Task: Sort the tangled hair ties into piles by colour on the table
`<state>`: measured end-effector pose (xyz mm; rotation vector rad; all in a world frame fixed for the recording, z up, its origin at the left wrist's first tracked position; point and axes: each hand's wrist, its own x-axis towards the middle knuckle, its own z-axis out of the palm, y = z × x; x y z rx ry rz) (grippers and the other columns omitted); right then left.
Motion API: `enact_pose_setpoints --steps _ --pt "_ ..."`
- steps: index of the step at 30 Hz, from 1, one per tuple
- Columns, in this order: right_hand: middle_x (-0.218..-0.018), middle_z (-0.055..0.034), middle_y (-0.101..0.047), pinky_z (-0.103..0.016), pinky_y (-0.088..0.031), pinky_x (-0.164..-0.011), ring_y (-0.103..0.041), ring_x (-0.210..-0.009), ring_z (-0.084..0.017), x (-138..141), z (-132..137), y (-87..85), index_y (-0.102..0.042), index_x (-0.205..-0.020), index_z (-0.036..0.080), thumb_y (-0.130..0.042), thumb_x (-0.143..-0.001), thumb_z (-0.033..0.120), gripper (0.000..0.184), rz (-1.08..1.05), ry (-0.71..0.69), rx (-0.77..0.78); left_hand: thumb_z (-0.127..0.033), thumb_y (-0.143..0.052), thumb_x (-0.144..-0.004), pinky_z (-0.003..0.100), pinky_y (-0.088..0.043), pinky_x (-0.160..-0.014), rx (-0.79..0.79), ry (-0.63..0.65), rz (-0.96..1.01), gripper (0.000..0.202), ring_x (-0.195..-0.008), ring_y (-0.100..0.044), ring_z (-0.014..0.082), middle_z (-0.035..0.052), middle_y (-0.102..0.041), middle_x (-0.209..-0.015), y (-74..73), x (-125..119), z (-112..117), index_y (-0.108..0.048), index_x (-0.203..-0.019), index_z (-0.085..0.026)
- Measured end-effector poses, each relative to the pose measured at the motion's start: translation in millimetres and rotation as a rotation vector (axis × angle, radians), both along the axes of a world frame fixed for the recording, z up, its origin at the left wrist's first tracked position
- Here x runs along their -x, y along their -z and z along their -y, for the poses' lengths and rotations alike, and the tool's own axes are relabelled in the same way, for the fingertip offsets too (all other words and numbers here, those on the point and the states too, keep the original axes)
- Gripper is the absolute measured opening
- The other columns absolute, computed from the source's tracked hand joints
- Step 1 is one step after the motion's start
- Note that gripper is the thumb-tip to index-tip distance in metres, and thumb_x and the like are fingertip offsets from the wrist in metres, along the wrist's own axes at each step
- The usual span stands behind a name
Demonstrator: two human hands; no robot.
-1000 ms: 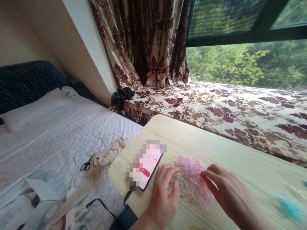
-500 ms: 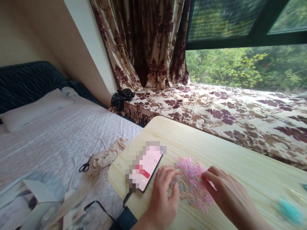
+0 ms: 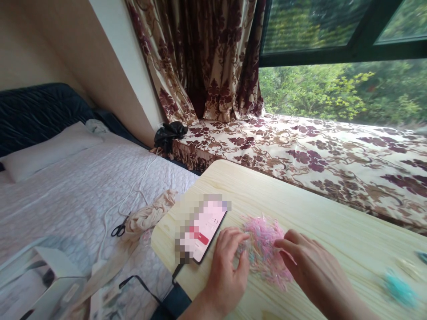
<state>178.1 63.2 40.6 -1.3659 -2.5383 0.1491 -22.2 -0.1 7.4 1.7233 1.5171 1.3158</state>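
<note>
Right hand (image 3: 310, 262) bent at the pile of pink strands (image 3: 262, 235), its grip unclear, left hand (image 3: 228, 266) loosely parted; strands probably light, flexible, slippery, best pinched singly mid-length.

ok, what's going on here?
A person's left hand is at the left edge of a loose pile of thin, mostly pink pieces on a wood-grain table; the right hand is at its right side. Whether either grips any is unclear. A lit phone lies left of the pile, a teal bunch off right.
</note>
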Motion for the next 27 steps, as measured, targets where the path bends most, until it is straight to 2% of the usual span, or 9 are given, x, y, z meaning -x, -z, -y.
enact_pose_setpoints --steps 3,5,9,13,21,25,27 --pt "-0.071 -0.0022 -0.063 -0.028 -0.04 -0.056 -0.06 -0.059 -0.017 2 -2 -1.2 -0.068 -0.069 0.027 -0.051 -0.081 0.015 0.023 -0.001 -0.001 0.018 -0.003 -0.049 -0.085 0.044 -0.049 -0.104 -0.001 -0.001 0.002 0.04 -0.115 -0.059 0.0235 0.0086 -0.065 -0.117 -0.1 0 0 -0.062 -0.117 -0.023" --pt "-0.07 -0.0022 -0.062 -0.028 -0.04 -0.055 -0.059 -0.059 -0.017 0 -2 -4.4 -0.067 -0.067 0.026 -0.051 -0.085 0.019 0.025 -0.02 0.001 0.032 -0.003 -0.049 -0.085 0.045 -0.049 -0.104 -0.001 -0.002 0.004 0.039 -0.115 -0.059 0.0234 0.0085 -0.065 -0.117 -0.4 0 0 -0.062 -0.117 -0.023" --pt "-0.079 -0.0026 -0.066 -0.026 -0.044 -0.057 -0.063 -0.063 -0.015 -7 1 -11.1 -0.069 -0.079 0.027 -0.043 -0.096 0.029 0.031 -0.101 -0.004 0.074 -0.004 -0.049 -0.086 0.045 -0.049 -0.104 0.002 -0.003 0.006 0.038 -0.115 -0.059 0.0234 0.009 -0.065 -0.117 -1.1 -1 1 -0.062 -0.116 -0.022" --pt "-0.085 -0.004 -0.07 -0.025 -0.049 -0.058 -0.065 -0.065 -0.015 -13 4 -11.7 -0.07 -0.086 0.027 -0.043 -0.098 0.039 0.033 -0.189 0.012 0.122 -0.006 -0.049 -0.087 0.046 -0.049 -0.104 0.002 -0.004 0.007 0.035 -0.114 -0.059 0.0236 0.0095 -0.066 -0.115 -1.2 0 1 -0.062 -0.116 -0.021" --pt "-0.062 0.0001 -0.068 -0.022 -0.048 -0.05 -0.061 -0.049 -0.014 -12 7 -6.3 -0.073 -0.086 0.026 -0.052 -0.093 0.043 0.028 -0.316 0.097 0.172 -0.005 -0.05 -0.086 0.045 -0.049 -0.104 -0.003 -0.007 -0.003 0.036 -0.115 -0.059 0.0235 0.0094 -0.065 -0.116 -0.6 0 1 -0.062 -0.116 -0.022" --pt "-0.079 -0.0029 -0.073 -0.021 -0.05 -0.054 -0.064 -0.057 -0.013 -16 6 -7.9 -0.073 -0.085 0.025 -0.052 -0.093 0.046 0.031 -0.368 0.098 0.195 -0.006 -0.049 -0.087 0.045 -0.049 -0.104 -0.001 -0.012 -0.007 0.036 -0.115 -0.059 0.0235 0.0092 -0.065 -0.117 0.4 0 0 -0.062 -0.116 -0.022" --pt "-0.081 -0.0033 -0.074 -0.021 -0.05 -0.053 -0.065 -0.058 -0.013 -20 7 -7.7 -0.074 -0.084 0.025 -0.052 -0.093 0.046 0.031 -0.384 0.112 0.202 -0.006 -0.049 -0.087 0.045 -0.049 -0.104 0.0 -0.013 -0.01 0.036 -0.115 -0.059 0.0233 0.0091 -0.065 -0.116 0.9 -1 0 -0.063 -0.116 -0.022"
